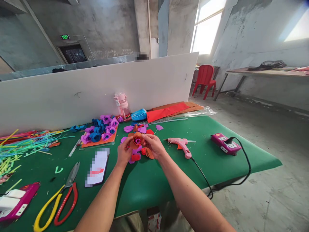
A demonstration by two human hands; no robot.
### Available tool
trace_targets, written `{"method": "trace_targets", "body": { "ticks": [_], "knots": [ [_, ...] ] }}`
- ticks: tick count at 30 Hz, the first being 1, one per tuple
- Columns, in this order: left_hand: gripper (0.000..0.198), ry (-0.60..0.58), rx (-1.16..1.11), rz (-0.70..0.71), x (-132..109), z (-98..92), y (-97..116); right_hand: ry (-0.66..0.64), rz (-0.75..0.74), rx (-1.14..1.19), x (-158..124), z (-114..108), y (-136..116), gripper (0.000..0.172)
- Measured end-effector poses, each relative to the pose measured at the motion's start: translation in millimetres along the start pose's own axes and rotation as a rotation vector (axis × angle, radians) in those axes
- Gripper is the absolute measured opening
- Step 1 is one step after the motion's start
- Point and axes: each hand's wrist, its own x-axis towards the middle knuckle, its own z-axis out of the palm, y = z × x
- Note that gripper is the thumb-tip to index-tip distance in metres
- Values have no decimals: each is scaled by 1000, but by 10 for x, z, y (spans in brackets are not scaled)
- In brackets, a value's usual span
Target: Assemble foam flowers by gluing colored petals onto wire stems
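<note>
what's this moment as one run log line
left hand: holding flower | right hand: holding flower | glue gun: lying on green table

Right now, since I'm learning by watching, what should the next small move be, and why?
Probably press the orange outer layer gently inward with the right hand while the left hand steadies the paper flower: both hands already hold its sides, and the glue gun lies on the green table, held by neither.

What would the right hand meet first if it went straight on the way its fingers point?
The orange-brown flower: the right hand appears to be touching its edge, so contact would come at once. Depth beyond that is hard to judge from this single view.
</note>
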Motion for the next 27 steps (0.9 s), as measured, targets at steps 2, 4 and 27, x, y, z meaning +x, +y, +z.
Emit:
{"method": "trace_targets", "body": {
  "ticks": [2,4,27],
  "knots": [
    [25,-10,-16,-6,-2,2,-11,0,-10,-16,-4,3,-4,30],
    [26,-10,-32,-5,-3,5,-22,3,-21,-14,-6,3,-7,29],
    [30,190,-233,-219,16,40,-24,-76,-277,-388,-7,103,193,30]
  ]
}}
